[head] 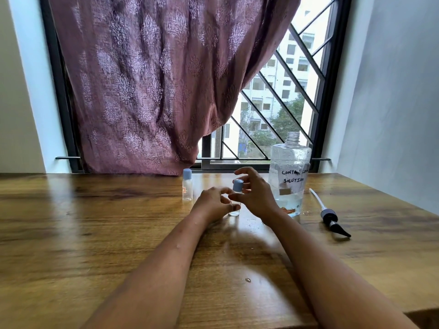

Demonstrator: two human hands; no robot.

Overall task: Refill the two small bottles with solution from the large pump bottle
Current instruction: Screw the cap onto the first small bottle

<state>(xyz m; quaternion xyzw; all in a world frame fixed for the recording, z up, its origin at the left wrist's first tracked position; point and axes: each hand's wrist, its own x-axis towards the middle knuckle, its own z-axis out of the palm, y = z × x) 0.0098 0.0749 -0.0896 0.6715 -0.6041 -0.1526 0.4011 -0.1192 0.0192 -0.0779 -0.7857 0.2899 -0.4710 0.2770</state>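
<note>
Hands meet at the middle of the wooden table (95,233), both around one small clear bottle (235,211) with a blue cap (237,185). From my feed, the left hand (213,205) curls about the lower body of that bottle, thumb and fingers closed on it, while the bottle's base rests on the tabletop. My right hand (257,195) sits at the cap with fingers loosely bent; whether they pinch the cap I cannot tell. A second small bottle (187,185), capped in blue, stands upright just to the left, apart from both hands. The large clear bottle (289,176), hand-labelled as contact lens solution, stands uncapped just right of the right hand, with liquid low in it. Its pump head (330,216) lies on its side on the table further right. Droplets (247,280) dot the wood near my forearms.
</note>
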